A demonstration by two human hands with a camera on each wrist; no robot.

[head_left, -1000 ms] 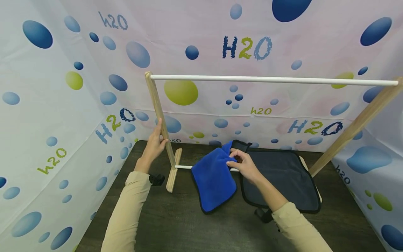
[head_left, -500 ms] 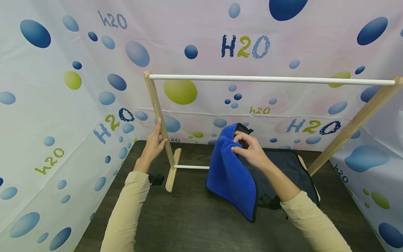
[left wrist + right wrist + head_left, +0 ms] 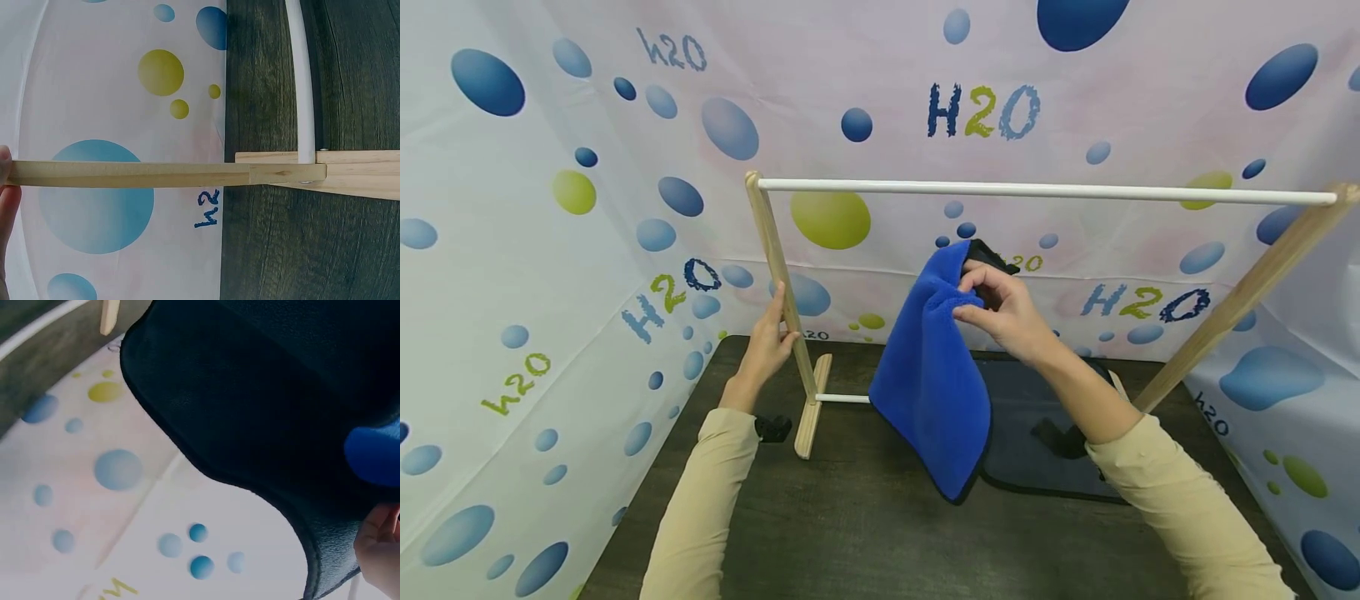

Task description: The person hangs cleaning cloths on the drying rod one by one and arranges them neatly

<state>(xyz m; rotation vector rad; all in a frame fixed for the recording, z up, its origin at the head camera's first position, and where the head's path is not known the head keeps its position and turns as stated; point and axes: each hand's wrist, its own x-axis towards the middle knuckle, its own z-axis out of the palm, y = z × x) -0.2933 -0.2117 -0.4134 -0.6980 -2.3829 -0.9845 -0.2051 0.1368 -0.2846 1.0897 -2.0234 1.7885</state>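
My right hand (image 3: 1011, 315) pinches a blue cloth (image 3: 936, 375) with black edging near its top corner, so the cloth hangs in folds in front of the wooden rack. In the right wrist view the cloth's dark side (image 3: 244, 406) spreads across the picture, and the fingers (image 3: 379, 532) grip its edge at the lower right. My left hand (image 3: 763, 354) holds the rack's left upright (image 3: 775, 250) between thumb and fingers. The left wrist view shows that upright (image 3: 137, 174) running to its foot (image 3: 362, 174). A white top rod (image 3: 1045, 191) spans the rack above the cloth.
A dark cloth (image 3: 1030, 454) with black edging lies on the dark wooden table (image 3: 850, 533), partly behind the right forearm. The lower white rod (image 3: 842, 398) runs behind the blue cloth. The right upright (image 3: 1247, 300) leans outward. Printed curtains (image 3: 880, 50) enclose the table.
My right hand has raised the blue cloth off the table toward the top rod. The cloth swung right, then back left. My left hand has stayed on the upright.
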